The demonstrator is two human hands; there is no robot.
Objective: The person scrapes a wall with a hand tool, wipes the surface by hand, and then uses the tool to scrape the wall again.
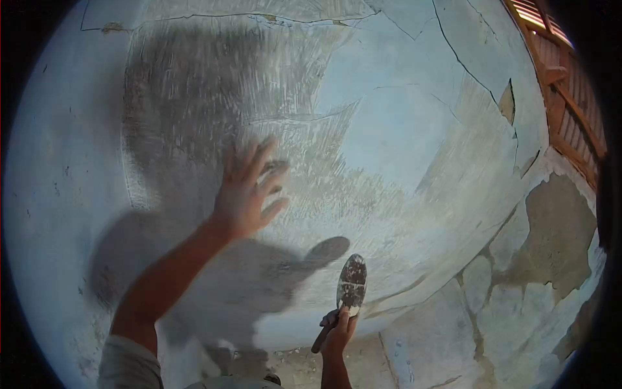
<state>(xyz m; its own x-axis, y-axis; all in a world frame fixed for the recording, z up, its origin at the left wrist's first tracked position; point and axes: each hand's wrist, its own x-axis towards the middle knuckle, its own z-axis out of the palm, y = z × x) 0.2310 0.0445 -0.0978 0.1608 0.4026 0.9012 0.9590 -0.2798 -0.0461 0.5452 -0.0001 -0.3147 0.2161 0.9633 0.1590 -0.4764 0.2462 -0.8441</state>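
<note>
My left hand (245,198) is raised against or close to the pale blue wall (395,136), its fingers spread and empty; whether it touches is hard to tell. Behind and above it the wall has a rough, scraped grey patch (194,91). Lower down, my right hand (339,334) grips a tool with an oval, whitish-stained dark blade (352,282), pointing upward. The tool's dark handle sticks out at the lower left of that hand.
Cracks (463,65) run across the upper wall. At right, plaster has broken off around a bare grey-brown area (560,227). Wooden roof beams (573,107) show at the upper right. Shadows of the arms and head fall on the wall.
</note>
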